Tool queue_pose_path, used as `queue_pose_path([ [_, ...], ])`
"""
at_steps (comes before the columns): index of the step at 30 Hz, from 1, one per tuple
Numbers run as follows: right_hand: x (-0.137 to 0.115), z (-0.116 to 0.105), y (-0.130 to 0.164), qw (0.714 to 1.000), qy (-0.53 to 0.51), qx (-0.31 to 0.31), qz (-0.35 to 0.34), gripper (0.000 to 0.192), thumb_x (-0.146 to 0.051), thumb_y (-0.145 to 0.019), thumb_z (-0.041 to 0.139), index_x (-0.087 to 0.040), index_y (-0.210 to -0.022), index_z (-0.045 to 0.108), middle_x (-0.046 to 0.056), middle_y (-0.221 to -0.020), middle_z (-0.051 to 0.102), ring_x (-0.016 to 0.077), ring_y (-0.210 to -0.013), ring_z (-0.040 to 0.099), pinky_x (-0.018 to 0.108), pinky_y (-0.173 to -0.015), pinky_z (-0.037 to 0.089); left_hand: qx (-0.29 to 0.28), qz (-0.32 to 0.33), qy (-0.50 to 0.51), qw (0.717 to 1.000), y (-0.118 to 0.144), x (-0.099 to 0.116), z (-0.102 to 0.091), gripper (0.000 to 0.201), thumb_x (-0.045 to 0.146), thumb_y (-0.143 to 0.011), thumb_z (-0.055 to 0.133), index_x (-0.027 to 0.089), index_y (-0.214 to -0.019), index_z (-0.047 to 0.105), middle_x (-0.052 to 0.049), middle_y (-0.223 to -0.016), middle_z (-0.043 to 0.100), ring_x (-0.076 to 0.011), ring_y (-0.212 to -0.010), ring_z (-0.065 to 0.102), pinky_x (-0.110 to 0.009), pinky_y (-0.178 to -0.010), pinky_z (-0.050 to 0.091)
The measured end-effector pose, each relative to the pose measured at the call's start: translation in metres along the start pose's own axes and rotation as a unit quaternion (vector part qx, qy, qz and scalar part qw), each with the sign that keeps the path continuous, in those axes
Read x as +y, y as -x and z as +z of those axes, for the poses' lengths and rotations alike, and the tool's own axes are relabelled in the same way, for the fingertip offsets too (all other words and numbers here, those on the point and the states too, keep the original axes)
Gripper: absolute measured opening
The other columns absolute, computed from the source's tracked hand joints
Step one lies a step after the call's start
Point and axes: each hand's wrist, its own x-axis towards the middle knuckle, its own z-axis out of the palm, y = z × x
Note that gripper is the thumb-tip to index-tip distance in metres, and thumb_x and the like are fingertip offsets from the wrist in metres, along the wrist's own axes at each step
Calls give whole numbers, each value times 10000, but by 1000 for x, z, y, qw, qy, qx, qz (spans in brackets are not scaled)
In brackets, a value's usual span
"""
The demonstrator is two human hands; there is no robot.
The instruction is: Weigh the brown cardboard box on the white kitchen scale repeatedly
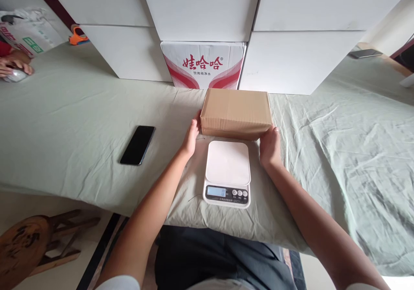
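Brown cardboard box [236,113], closed, lying flat on the desk [80,113] under a pale green cloth, just behind a white kitchen scale [227,173]. Left hand [190,137] open and flat against the box's left end, fingers pointing away from the body. Right hand [270,145] open against the box's front right corner, fingers curled slightly at the lower edge. Box pressed between both hands; whether lifted off the cloth or resting on it, cannot tell. Scale platform bare, small display near its front edge lit, with three round buttons beside it. Black phone [137,145] face up on the cloth, well to the left of the left hand. Behind the box, touching or nearly touching it, a white carton with red lettering [203,65], flanked and topped by plain white boxes [300,61]. Far left edge: another person's hand on a computer mouse [14,75]. Orange object [77,37] near the back left, too small to identify. Second phone [365,53] lying far right. Wooden stool [29,242] on the floor, lower left.
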Motion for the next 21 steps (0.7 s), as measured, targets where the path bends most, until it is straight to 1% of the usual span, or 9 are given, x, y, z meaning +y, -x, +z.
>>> queue_pose_path([
  [3, -1, 5, 3, 999, -15, -27, -26, 453, -614, -1017, 412, -330, -1187, 721, -3, -1428, 694, 235, -1513, 499, 450, -1350, 296, -10, -2, 0, 1000, 0, -2, 0, 847, 870, -907, 330, 353, -1564, 469, 23, -1730, 364, -262, -1631, 282, -409, -1304, 282],
  [7, -7, 7, 3, 998, -3, -54, -19, 482, -623, -1021, 387, -334, -1241, 703, 2, -1430, 688, 236, -1489, 522, 432, -1354, 282, -16, -10, -5, 1000, 1, -1, 0, 868, 885, -888, 365, 347, -1559, 474, 1, -1724, 379, -288, -1631, 279, -451, -1316, 254],
  [9, -16, 8, 4, 998, 4, -63, -16, 522, -652, -1009, 386, -319, -1263, 698, 9, -1438, 681, 250, -1503, 502, 442, -1353, 282, -26, 3, -6, 1000, 4, 4, -1, 846, 871, -902, 366, 351, -1562, 466, 3, -1730, 368, -294, -1637, 258, -468, -1325, 230],
  [11, -31, 11, 7, 998, 7, -67, -20, 527, -666, -1000, 400, -312, -1239, 707, 6, -1426, 683, 264, -1512, 486, 446, -1355, 279, -38, 22, -4, 999, 11, 16, 0, 826, 857, -921, 342, 354, -1564, 463, 2, -1727, 375, -300, -1643, 238, -483, -1331, 213],
  [14, -60, 14, 19, 998, 6, -60, -30, 470, -630, -1012, 410, -316, -1170, 722, 6, -1380, 696, 282, -1506, 489, 448, -1349, 290, -50, 46, -2, 998, 31, 42, 5, 812, 849, -935, 307, 352, -1554, 480, -1, -1702, 424, -310, -1649, 212, -497, -1340, 188],
  [17, -85, 13, 42, 999, 19, -41, -19, 463, -635, -1009, 395, -331, -1119, 726, 12, -1345, 703, 302, -1520, 470, 472, -1335, 321, -59, 69, -8, 996, 58, 66, 10, 794, 834, -946, 301, 351, -1538, 516, 5, -1680, 459, -308, -1660, 163, -487, -1351, 173],
  [19, -95, 9, 59, 999, 36, -22, -3, 472, -670, -987, 400, -346, -1104, 724, 12, -1341, 703, 314, -1537, 447, 489, -1328, 340, -57, 71, -12, 996, 78, 75, 13, 786, 827, -948, 312, 350, -1534, 529, 2, -1673, 468, -312, -1661, 155, -490, -1357, 168],
  [21, -101, 7, 77, 999, 44, -11, 13, 484, -689, -972, 408, -360, -1146, 717, 8, -1370, 692, 324, -1559, 416, 506, -1332, 335, -48, 60, -16, 997, 97, 78, 13, 805, 833, -939, 322, 341, -1542, 527, -9, -1671, 471, -318, -1661, 154, -494, -1360, 164],
])
